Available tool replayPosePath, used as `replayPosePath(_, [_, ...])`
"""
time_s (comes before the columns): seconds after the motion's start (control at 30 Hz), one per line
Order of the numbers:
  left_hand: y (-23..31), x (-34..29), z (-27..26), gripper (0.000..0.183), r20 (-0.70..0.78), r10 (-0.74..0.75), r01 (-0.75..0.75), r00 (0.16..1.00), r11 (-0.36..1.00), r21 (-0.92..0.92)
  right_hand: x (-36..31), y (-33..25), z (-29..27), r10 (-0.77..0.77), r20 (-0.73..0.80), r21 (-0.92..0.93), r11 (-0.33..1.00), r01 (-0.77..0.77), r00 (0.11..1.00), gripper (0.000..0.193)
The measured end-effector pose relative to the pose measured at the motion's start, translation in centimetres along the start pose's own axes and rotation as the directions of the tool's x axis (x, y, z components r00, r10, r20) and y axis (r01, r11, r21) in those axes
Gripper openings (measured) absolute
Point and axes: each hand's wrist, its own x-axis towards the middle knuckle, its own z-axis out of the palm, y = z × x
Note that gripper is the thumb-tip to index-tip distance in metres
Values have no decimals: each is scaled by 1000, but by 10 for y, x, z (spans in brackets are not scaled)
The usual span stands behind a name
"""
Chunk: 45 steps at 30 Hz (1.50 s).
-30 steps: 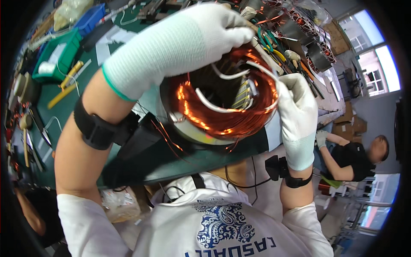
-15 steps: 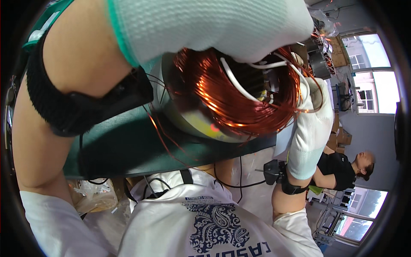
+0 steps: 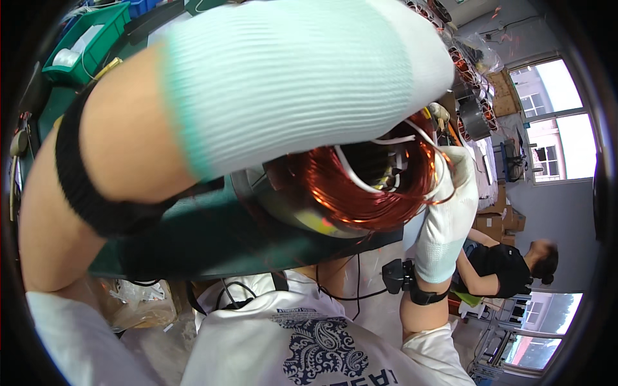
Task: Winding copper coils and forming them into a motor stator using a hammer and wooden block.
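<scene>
A motor stator (image 3: 283, 209) with a thick ring of copper winding (image 3: 367, 202) rests tilted on the dark green bench (image 3: 212, 241) close to my chest. White sleeved leads (image 3: 351, 177) cross its opening. My left hand (image 3: 302, 90), in a white knit glove, reaches over the top of the stator and fills much of the view; its fingers curl around the far rim, their tips hidden. My right hand (image 3: 447, 215), also gloved, is cupped against the stator's right side, touching the copper.
A green bin (image 3: 84, 45) stands at the bench's far left. More wound stators (image 3: 473, 116) sit at the back right. Another person in black (image 3: 508, 264) is bent over beside cardboard boxes (image 3: 502, 219) to my right. Black bands wrap both my forearms.
My head has come lower and closer, so my left arm and the stator now fill the view. Both hands have stayed on the stator.
</scene>
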Motion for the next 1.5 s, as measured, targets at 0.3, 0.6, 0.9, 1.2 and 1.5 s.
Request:
replayPosePath(0.3, [6,-18,14,23,-48,19,-26,999,988,-151,7,4,-7,50,114,82,995,-59,992,9])
replayPosePath(0.6, [-6,-5,19,25,190,-328,378,925,842,-384,14,0,-3,18,162,49,998,-26,987,12])
replayPosePath(0.9, [-24,-2,52,31,302,-438,465,847,334,-820,10,8,12,-160,-13,-9,987,160,987,13])
replayPosePath(1.2, [-7,-3,28,28,321,-506,567,801,469,-677,27,-8,-1,-121,148,-88,987,134,982,14])
replayPosePath(1.5, [-19,5,-8,34,612,-431,728,663,180,-661,38,-16,-4,-27,222,-94,994,49,975,14])
